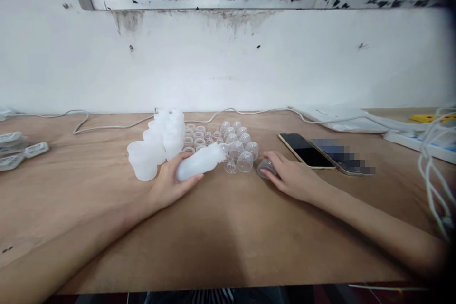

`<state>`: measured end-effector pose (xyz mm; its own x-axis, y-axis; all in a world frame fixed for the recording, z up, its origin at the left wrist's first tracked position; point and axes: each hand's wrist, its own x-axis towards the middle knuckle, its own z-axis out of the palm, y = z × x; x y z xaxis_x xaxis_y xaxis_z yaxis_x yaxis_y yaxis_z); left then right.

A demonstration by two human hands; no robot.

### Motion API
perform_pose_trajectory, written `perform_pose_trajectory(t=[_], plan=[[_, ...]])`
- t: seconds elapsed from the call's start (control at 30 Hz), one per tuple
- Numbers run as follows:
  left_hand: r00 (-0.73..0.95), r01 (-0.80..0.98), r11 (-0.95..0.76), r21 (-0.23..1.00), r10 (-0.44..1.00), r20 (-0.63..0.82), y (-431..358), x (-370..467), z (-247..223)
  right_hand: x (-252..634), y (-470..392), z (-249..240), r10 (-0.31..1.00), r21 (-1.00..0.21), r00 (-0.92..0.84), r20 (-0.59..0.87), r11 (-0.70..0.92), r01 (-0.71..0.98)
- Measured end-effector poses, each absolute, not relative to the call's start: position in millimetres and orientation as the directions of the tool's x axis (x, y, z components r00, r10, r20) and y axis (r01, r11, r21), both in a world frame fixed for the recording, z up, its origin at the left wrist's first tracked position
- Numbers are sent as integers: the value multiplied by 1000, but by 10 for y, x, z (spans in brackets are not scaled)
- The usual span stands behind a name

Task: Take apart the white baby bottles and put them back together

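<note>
My left hand (167, 181) is wrapped round a white translucent baby bottle (199, 163), tilted with its neck toward the right. A clear nipple-like tip seems to stick out past the neck, though it blurs into the caps behind. The fingers of my right hand (294, 176) close on a clear dome cap (265, 169) at the table surface. Between the hands stand several clear dome caps (245, 161) in rows. Small clear nipples (231, 167) and whitish screw rings (199, 142) lie left of them. More white bottles (142, 161) are grouped beyond my left hand.
Two phones (306, 150) lie right of the caps. A white cable (245, 113) runs along the wall. At the far right are a power strip (423, 145), hanging cords (429, 171) and a plastic bag (338, 121). Small white packs (35, 149) lie far left on the wooden table (199, 242).
</note>
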<state>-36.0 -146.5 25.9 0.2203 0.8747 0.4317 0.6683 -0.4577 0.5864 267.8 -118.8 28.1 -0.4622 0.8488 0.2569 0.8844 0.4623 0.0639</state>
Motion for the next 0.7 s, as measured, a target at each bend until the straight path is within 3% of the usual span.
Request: perform_pose_trajectory(t=[0.1,0.17,0.23,0.27,0.37,0.5,0.7], plan=[[162,622,-422,659,893,419,-1455,-377,243,2599,-1244,337,859,-145,-419,293,474,869],[151,567,-393,724,914,378,-1448,-378,237,2445,-1248,434,856,-410,-339,390,491,769],[133,491,-321,810,946,294,-1434,-375,230,2219,-1224,476,848,-698,-214,485,522,490],[119,450,-276,849,961,249,-1426,-373,225,2092,-1205,456,842,-781,-167,513,538,316],[88,372,-199,907,980,179,-1398,-372,201,1762,-1147,252,835,-839,-114,538,543,21],[111,417,-239,877,971,212,-1381,-378,180,1613,-1102,-26,848,-857,-153,508,515,10],[131,510,-314,801,949,288,-1392,-377,214,1657,-1096,-5,859,-866,-123,497,501,-3]])
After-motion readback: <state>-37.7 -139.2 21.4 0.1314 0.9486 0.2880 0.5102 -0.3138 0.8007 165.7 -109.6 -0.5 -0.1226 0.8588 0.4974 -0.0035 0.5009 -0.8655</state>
